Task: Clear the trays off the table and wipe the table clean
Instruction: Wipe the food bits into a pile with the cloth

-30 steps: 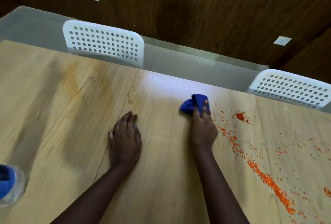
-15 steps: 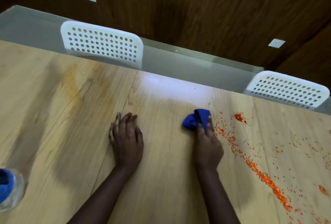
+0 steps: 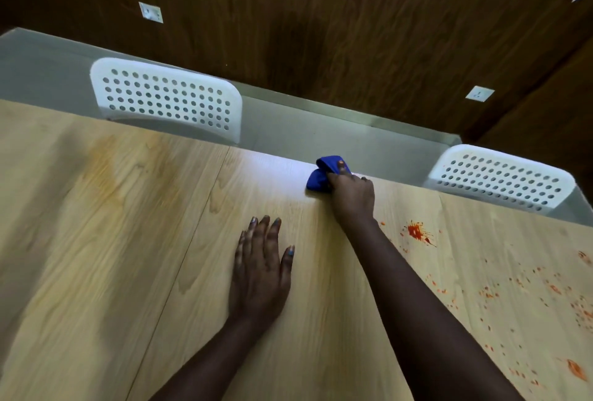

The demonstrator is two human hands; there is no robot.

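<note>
Now the blue cloth (image 3: 324, 172) is found at the far edge of the table (image 3: 128, 240), where a second ago it was worked nearer the middle, just left of the orange-red spill (image 3: 417, 233). It is gripped and pressed down by the right hand (image 3: 353, 195), fingers curled over the bunched fabric, the arm stretched well forward. The left hand (image 3: 261, 275) is laid flat on the wood with fingers spread, much as it was before, seemingly as a brace.

No trays are seen on the table, so that part is judged done. The stroke has been carried past the splatter rather than through it: the large splash and the scattered specks to the right are left unwiped, as is a faint yellowish smear (image 3: 109, 169) on the left. Most of the wiping is judged to remain.
</note>
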